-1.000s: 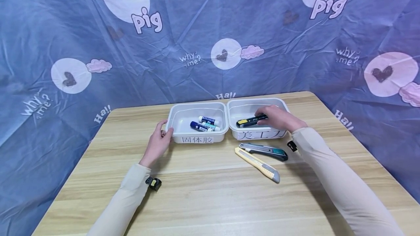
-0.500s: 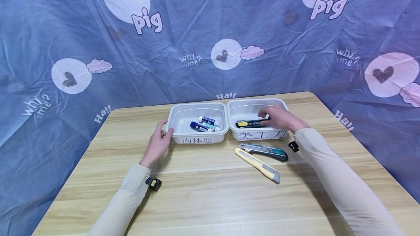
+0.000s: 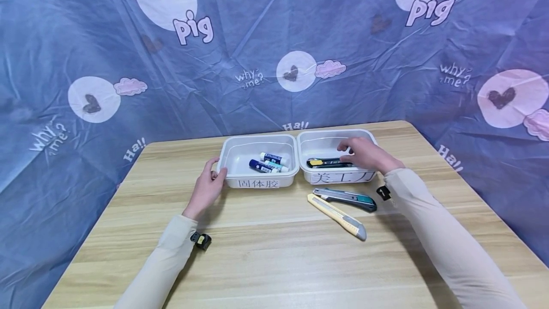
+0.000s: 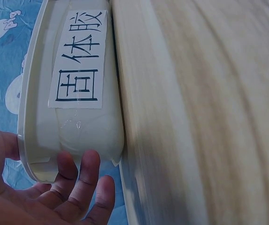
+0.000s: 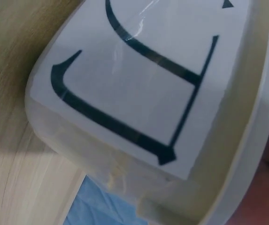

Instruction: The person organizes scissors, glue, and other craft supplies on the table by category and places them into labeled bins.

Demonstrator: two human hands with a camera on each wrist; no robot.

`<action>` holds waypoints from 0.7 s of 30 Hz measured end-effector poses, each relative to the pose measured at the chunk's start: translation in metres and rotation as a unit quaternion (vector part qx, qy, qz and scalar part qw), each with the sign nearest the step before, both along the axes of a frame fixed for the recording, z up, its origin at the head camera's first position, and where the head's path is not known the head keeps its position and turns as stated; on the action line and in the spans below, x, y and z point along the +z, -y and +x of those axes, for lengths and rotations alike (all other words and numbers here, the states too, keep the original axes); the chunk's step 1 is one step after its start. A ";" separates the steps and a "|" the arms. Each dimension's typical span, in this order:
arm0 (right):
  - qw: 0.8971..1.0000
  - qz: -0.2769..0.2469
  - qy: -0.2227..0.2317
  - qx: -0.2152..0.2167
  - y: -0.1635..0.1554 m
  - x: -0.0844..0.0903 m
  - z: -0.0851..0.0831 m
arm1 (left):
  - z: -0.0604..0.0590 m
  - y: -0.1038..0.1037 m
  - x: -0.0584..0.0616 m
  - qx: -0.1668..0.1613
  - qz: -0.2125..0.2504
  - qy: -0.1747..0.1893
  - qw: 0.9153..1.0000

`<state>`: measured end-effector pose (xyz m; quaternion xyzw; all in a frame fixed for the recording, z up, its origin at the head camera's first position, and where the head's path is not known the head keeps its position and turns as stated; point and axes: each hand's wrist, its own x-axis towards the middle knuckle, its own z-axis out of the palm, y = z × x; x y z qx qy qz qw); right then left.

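At the left tray's near-left corner, my left hand (image 3: 208, 188) grips the rim of a white plastic tray (image 4: 40, 98), thumb at the rim and fingers against the outside. Several glue sticks (image 3: 262, 166) lie inside it. My right hand (image 3: 363, 153) reaches into a second white tray (image 3: 372, 133), its index finger raised apart from the thumb. Below the fingers lies a black-and-yellow utility knife (image 3: 322, 162), its right end partly hidden by the hand. In the right wrist view, the tray wall (image 5: 125, 93) covers most of the hand.
Two more utility knives lie on the wooden table (image 3: 257, 261) in front of the right tray: a dark green-and-black one (image 3: 347, 198) and a yellow one (image 3: 336, 215). Both trays carry paper labels with Chinese characters. A blue printed curtain (image 3: 240, 23) hangs behind the table.
The black-and-yellow knife has come down to lie level in the right tray, and my right hand's fingers have spread off it. My left hand has stayed on its tray.
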<state>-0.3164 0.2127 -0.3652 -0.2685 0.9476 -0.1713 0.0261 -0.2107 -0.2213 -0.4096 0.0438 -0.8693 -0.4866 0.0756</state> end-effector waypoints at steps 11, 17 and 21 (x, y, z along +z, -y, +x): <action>0.999 -0.027 -0.028 0.003 -0.001 -0.002 -0.001 | 0.000 -0.001 0.001 -0.001 -0.002 -0.001 1.000; 0.998 -0.041 -0.055 -0.006 0.000 -0.001 0.003 | 0.000 -0.001 0.001 -0.001 -0.003 -0.003 1.000; 0.995 -0.062 -0.075 -0.005 -0.001 0.000 0.007 | 0.000 -0.001 0.001 -0.002 -0.001 -0.002 1.000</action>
